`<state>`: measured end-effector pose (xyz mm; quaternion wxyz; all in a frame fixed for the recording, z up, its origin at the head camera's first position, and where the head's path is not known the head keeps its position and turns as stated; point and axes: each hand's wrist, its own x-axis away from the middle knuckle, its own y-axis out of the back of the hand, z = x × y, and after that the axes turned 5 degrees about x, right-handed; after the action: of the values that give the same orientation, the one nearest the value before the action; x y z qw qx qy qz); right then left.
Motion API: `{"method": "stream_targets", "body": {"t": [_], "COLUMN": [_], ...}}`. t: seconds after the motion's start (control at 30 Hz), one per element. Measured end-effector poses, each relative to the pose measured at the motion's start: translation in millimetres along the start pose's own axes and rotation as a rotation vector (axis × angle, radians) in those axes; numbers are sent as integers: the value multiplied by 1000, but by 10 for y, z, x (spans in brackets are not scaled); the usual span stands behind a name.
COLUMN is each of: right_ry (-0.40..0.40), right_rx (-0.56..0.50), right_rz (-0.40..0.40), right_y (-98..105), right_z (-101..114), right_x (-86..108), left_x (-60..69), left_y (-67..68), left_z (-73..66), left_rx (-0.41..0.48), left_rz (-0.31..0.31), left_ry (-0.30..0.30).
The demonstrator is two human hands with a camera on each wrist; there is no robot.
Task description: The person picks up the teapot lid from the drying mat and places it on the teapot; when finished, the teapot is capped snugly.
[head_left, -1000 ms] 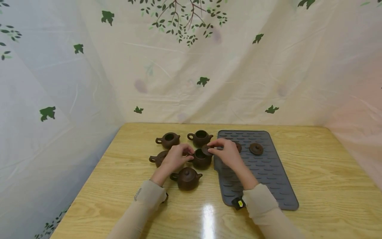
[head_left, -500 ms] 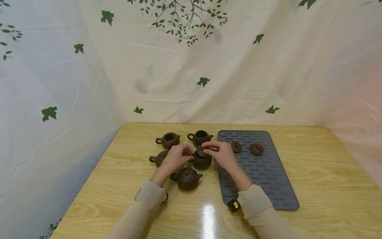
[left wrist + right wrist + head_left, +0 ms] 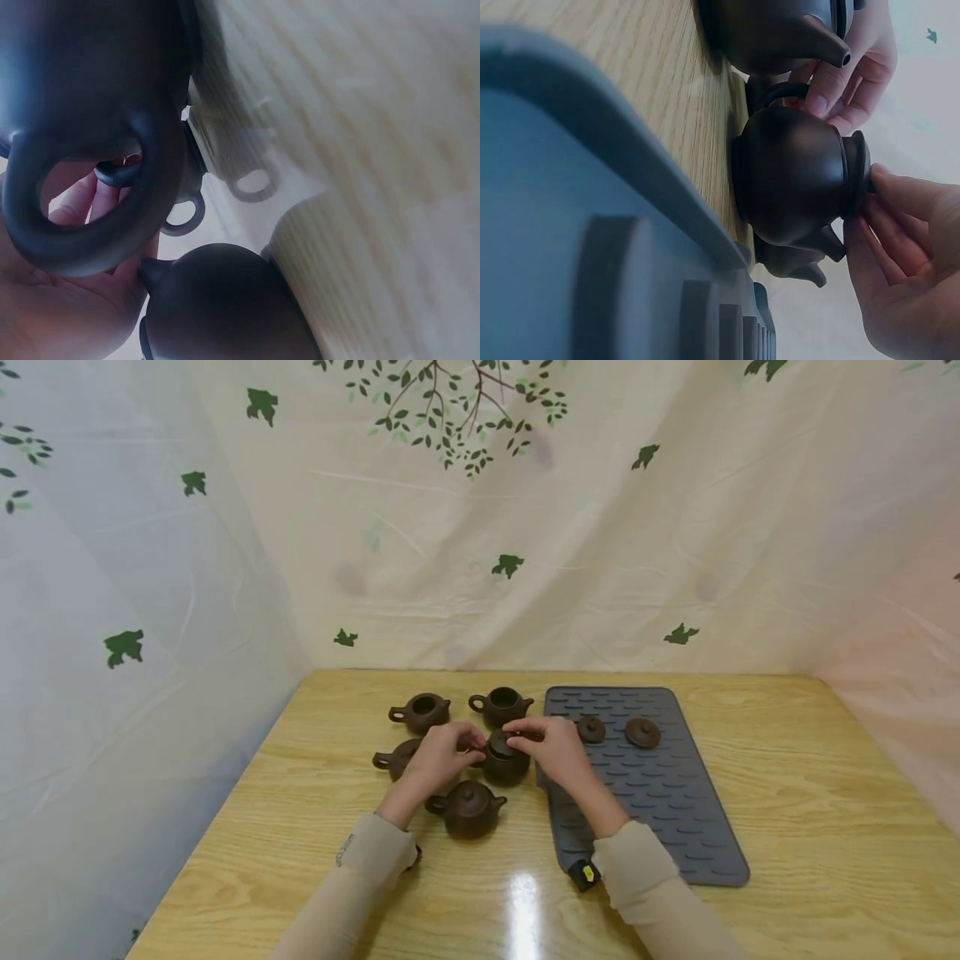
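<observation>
In the head view, my left hand [image 3: 441, 758] pinches the handle side of a dark brown teapot [image 3: 506, 770]; in the right wrist view its thumb lies by the teapot's handle [image 3: 782, 91]. With thumb and fingers, my right hand [image 3: 553, 748] holds a round lid [image 3: 859, 174] at that teapot's mouth. The lid sits slightly tilted, with a gap along part of the rim. A lidded teapot [image 3: 470, 811] stands nearer to me. Its handle [image 3: 82, 262] fills the left wrist view's foreground, with my left hand [image 3: 71, 319] behind it.
Two lidless teapots, left [image 3: 422, 713] and right [image 3: 502, 705], stand at the back. Another teapot [image 3: 395, 758] is partly hidden behind my left hand. On the grey ridged mat [image 3: 652, 810] to the right lie two lids, a smaller [image 3: 591, 729] and a larger [image 3: 642, 733].
My right hand has moved left with the lid and lowered it onto the teapot's mouth, uncovering the smaller lid on the mat. The left hand has stayed at the handle.
</observation>
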<state>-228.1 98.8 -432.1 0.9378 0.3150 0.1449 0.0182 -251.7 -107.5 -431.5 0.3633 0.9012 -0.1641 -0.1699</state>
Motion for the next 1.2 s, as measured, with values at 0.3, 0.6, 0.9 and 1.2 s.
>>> {"method": "stream_targets", "body": {"t": [0.3,0.6,0.9,1.2], "right_ry": [11,-6,-25,-28], "right_rx": [38,55,77,72], "right_rz": [21,33,36,42], "right_y": [-15,-12,-21,-21], "right_z": [11,39,46,62], "right_x": [9,27,24,25], "left_x": [2,14,18,25], "left_y": [12,179,477,717], "left_z": [1,24,148,352], "left_rx": [-6,31,72,111], "left_rz": [3,-67,-192,-290], "left_ry": [14,26,78,156]}}
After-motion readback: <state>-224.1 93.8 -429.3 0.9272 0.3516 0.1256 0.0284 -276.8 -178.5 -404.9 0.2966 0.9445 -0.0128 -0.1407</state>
